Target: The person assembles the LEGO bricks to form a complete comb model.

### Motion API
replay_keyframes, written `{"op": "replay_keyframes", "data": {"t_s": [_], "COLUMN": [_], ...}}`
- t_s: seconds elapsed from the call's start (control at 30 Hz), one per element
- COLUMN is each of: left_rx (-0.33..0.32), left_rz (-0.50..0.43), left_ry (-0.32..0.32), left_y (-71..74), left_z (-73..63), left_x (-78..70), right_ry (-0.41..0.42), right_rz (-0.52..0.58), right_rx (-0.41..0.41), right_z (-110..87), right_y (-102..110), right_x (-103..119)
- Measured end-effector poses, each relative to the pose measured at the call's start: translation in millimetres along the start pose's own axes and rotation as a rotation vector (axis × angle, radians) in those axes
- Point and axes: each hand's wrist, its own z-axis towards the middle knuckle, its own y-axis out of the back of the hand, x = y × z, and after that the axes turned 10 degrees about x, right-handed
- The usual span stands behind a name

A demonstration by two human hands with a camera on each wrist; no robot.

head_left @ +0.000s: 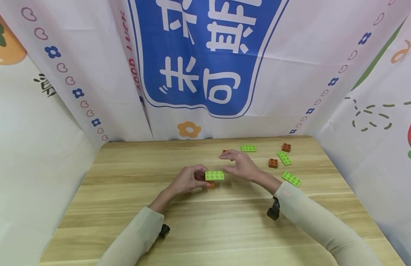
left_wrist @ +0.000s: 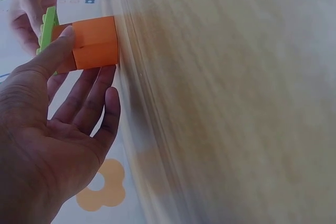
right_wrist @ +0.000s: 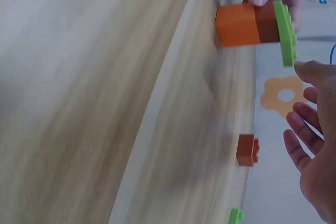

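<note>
A small stack stands on the wooden table: a bright orange brick (left_wrist: 97,43) at the bottom, a darker brown-orange brick (right_wrist: 266,23) on it, and a lime-green eight-stud brick (head_left: 214,175) across the top. The green brick overhangs to the right. My left hand (head_left: 185,180) grips the stack from the left, its thumb against the orange bricks. To the right is my right hand (head_left: 243,166), fingers spread and relaxed, with nothing between them. Its thumb tip is at the green brick's overhanging end; whether they touch I cannot tell.
Behind my right hand, a brown-orange brick (right_wrist: 245,149) is partly hidden in the head view. Farther right lie two more brown-orange bricks (head_left: 273,163) and three loose lime-green bricks (head_left: 248,148). Printed cloth walls (head_left: 278,96) enclose the table's back and sides.
</note>
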Motion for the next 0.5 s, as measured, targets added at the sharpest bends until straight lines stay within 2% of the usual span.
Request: {"op": "replay_keyframes", "data": {"t_s": [0.27, 0.5], "left_rx": [-0.009, 0.001], "left_rz": [0.008, -0.010], "left_ry": [0.040, 0.045], "left_y": [-0.1, 0.0], "left_z": [0.0, -0.4], "left_x": [-2.8, -3.8], "right_ry": [-0.058, -0.085], "right_rz": [0.045, 0.059], "right_rx": [-0.002, -0.001], "right_z": [1.6, 4.2], "right_y": [2.0, 3.6], "right_x": [-16.6, -28.3]}}
